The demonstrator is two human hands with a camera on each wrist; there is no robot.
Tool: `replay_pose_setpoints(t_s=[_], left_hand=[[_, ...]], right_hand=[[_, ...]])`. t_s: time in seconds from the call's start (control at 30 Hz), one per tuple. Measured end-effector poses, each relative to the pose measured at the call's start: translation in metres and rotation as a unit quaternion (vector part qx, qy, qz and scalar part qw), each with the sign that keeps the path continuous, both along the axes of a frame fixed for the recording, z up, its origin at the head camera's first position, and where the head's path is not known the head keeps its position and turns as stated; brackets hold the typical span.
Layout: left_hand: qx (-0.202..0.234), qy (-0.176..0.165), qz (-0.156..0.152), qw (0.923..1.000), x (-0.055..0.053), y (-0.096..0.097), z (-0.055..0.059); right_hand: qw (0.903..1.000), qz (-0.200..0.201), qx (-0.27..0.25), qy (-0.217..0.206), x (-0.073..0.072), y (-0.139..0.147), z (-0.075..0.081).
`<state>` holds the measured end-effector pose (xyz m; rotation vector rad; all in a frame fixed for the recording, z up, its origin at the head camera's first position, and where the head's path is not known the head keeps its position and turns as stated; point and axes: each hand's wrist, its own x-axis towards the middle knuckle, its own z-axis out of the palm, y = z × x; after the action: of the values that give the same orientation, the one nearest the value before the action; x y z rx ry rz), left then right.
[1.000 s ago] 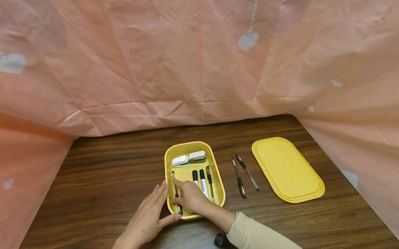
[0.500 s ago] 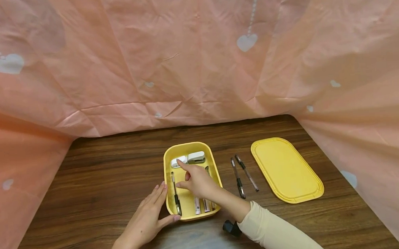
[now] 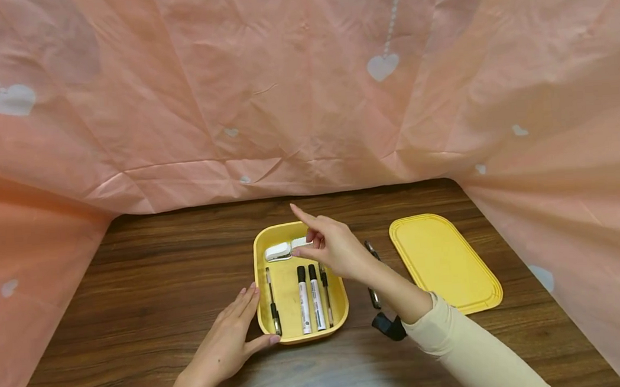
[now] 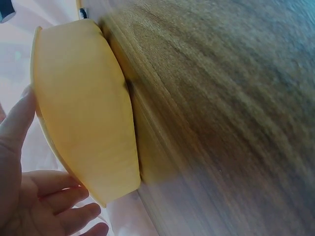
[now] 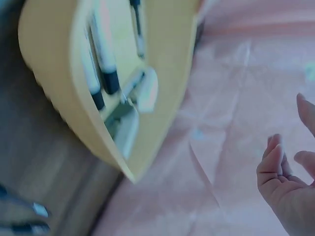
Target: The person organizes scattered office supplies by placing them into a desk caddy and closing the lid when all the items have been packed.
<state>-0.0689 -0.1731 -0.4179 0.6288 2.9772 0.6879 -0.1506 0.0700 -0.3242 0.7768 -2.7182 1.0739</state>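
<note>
My left hand (image 3: 232, 334) rests with its fingers along the left rim of a yellow box (image 3: 259, 279) and its thumb at the near left corner. Above the box's far right part, my right hand (image 3: 334, 248) hovers with nothing in it, index finger stretched forward. Inside the box, a black gel pen (image 3: 273, 302) lies along the left wall. Two white markers (image 3: 304, 306) with black caps and another pen (image 3: 326, 293) lie side by side at the right. At the far end sit two white staplers (image 3: 278, 251), one partly covered by the right hand.
To the right lies a flat yellow lid (image 3: 447, 259) on the wooden table (image 3: 176, 267). Two pens (image 3: 374, 299) lie between box and lid, partly behind my right forearm. A pink curtain (image 3: 304, 99) with white hearts encloses the back and sides.
My right hand has let go of the pen at the box's left wall and risen out, moving away and to the right. My left hand has stayed on the rim.
</note>
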Motion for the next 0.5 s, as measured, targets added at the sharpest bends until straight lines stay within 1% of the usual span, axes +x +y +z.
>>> replay_pose_setpoints(t_s=[0.17, 0.27, 0.37, 0.5], left_hand=[[0.002, 0.0, 0.006, 1.0, 0.001, 0.0, 0.001], [0.001, 0.001, 0.006, 1.0, 0.001, 0.001, 0.001], [0.0, 0.002, 0.006, 1.0, 0.001, 0.002, 0.0], [0.0, 0.001, 0.006, 1.0, 0.001, 0.002, -0.001]], right_hand=[[0.9987, -0.035, 0.003, 0.037, -0.006, 0.019, 0.026], [0.9969, -0.059, 0.001, 0.053, -0.009, 0.031, 0.037], [0.9953, -0.079, -0.008, 0.054, -0.01, 0.042, 0.042], [0.9939, -0.102, -0.007, 0.041, -0.009, 0.053, 0.04]])
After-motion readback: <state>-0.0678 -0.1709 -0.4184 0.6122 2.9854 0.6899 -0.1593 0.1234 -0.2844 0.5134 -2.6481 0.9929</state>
